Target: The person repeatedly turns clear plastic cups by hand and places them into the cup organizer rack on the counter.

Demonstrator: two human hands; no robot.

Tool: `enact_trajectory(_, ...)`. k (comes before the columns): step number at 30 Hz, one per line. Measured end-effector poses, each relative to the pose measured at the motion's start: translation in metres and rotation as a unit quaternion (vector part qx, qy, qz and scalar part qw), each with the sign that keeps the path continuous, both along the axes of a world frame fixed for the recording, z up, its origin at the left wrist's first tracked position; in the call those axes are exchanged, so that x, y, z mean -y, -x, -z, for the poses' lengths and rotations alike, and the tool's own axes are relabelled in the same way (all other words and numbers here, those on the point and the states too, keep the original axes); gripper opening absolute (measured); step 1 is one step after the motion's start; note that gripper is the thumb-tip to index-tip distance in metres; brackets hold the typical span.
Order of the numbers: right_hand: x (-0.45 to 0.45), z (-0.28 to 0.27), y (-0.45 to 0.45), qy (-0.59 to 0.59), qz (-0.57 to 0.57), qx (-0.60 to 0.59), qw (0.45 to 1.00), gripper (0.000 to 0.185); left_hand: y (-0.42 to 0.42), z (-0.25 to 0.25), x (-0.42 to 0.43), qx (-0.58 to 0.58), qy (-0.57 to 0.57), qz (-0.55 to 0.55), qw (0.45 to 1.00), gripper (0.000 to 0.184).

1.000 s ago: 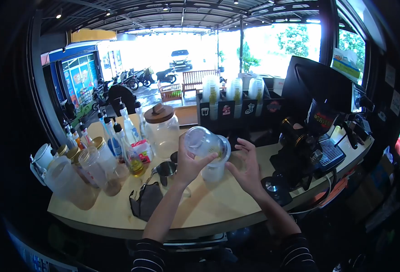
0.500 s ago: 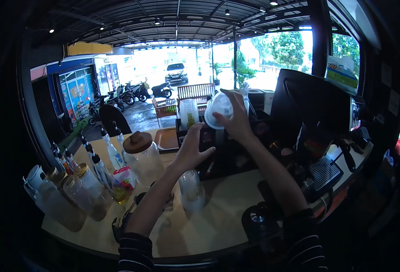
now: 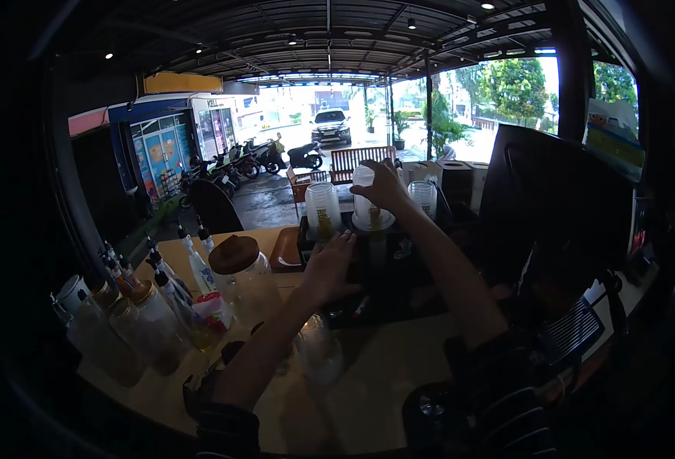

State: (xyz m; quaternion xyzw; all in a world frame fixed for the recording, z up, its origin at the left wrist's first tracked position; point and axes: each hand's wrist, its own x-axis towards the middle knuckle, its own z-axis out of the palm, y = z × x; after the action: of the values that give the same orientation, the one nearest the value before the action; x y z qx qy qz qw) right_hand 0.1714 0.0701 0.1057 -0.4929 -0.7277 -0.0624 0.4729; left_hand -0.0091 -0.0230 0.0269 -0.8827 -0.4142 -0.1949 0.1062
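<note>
My right hand [image 3: 387,187] is closed around the upper part of a stack of clear plastic dome lids [image 3: 373,220], its wide rim facing down. The stack stands upright at the black rack [image 3: 387,249], between two stacks of clear cups. The left cup stack [image 3: 323,206] has yellowish print; the right cup stack [image 3: 423,196] is partly behind my forearm. At the rack's front, just below the left cups, my left hand [image 3: 332,260] is open with fingers stretched out and nothing visible in it. A clear cup [image 3: 319,352] stands on the counter below my hands.
On the left are a wooden-lidded glass jar [image 3: 242,279], several pump bottles [image 3: 192,256] and more jars [image 3: 142,321]. A brown tray [image 3: 285,249] lies beside the rack. A dark screen-like panel [image 3: 555,199] and a drip grate [image 3: 574,333] are right.
My right hand has turned the tilted lid stack upright and lowered it between the cup stacks. My left hand has moved slightly down toward the rack. The view has shifted.
</note>
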Motion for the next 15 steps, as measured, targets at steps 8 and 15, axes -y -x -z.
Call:
enact_trajectory(8, 0.007, 0.01, 0.001, 0.049, 0.052, 0.05, 0.996, 0.073, -0.001, 0.0, 0.0, 0.024, -0.012, 0.006, 1.0, 0.1)
enact_trajectory(15, -0.002, 0.029, 0.0, -0.011, 0.083, 0.089, 0.992, 0.076, -0.001, 0.007, -0.002, 0.043, -0.024, 0.018, 0.999, 0.101)
